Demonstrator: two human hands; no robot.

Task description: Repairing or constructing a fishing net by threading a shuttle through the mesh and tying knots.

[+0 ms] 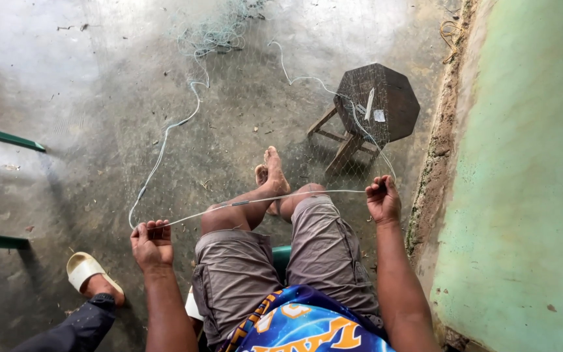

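Scene: From my remote feed, a seated person in grey shorts stretches a fishing-net edge line (pixel 262 199) across both knees, above a concrete floor (pixel 66 98).
Left hand: I see the left hand (pixel 151 242) clenched around the line's near end, knuckles up, just outside the left knee.
Right hand: The right hand (pixel 383 199) pinches the other end between thumb and fingertips, beside the right knee and close to the green wall (pixel 529 163).
Line's axis: It runs almost level from hand to hand, rising slightly toward the right, taut, with a small dark sleeve on it near the middle.
Which hand is nearer: Neither. Each already holds its end, and the free span lies between them.
Loose ends: From the left hand the cord loops up and away over the floor. From the right it climbs to the wooden stool (pixel 378 101), where a pale netting needle (pixel 369 104) rests.
Mesh: The fine fishing net (pixel 229 85) spreads across floor and stool, so sheer I can barely trace its limits.
Hidden: Palms and inner fingers are turned from me. A second person's sandalled foot (pixel 89 274) is cut off at the lower left edge.
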